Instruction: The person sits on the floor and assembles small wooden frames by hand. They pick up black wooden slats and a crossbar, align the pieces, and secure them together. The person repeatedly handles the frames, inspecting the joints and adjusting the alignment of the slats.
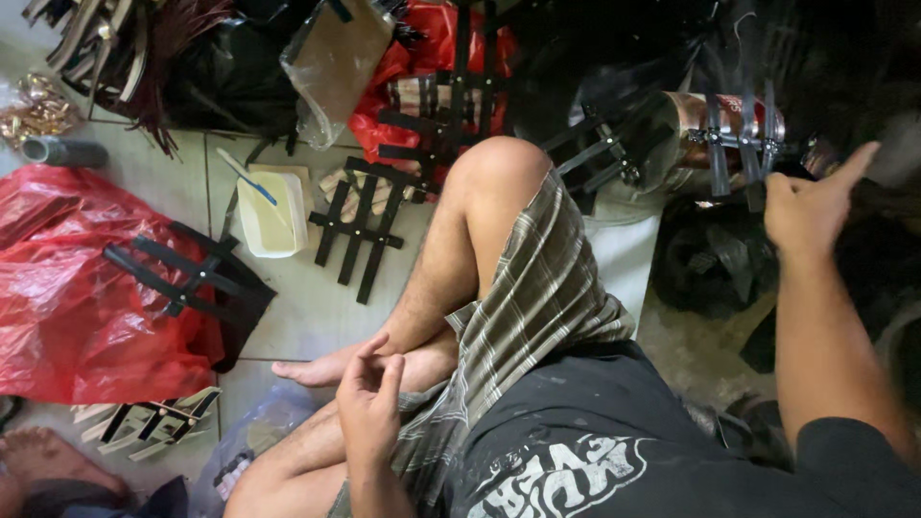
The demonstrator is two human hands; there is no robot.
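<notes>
Reaching up and to the right, the right hand (811, 206) sits at the edge of a set of black straps (739, 144) that hang over a copper-coloured cylinder (715, 125); the arm is extended well out from the body, wrist slightly cocked, thumb raised, fingers curled toward the straps. Whether the fingers have actually closed on a strap I cannot tell, since their tips are turned away from the camera. The straps look thin, flat and flexible: light, probably limp along their length yet held in a lattice where they cross, so a pinch at a crossing or at a free strap end would likely hold best; the surface looks smooth and could slip through loose fingers. The left hand (369, 403) rests low near the crossed legs, just beside the bare foot (317, 367), fingers loosely bunched with the tips close together, holding nothing visible. On the tiled floor (307, 307) lie more black strap lattices (360, 225), a red plastic bag (67, 278) and a pale yellow tub (271, 213) with a blue-handled brush (251, 177) across it.
</notes>
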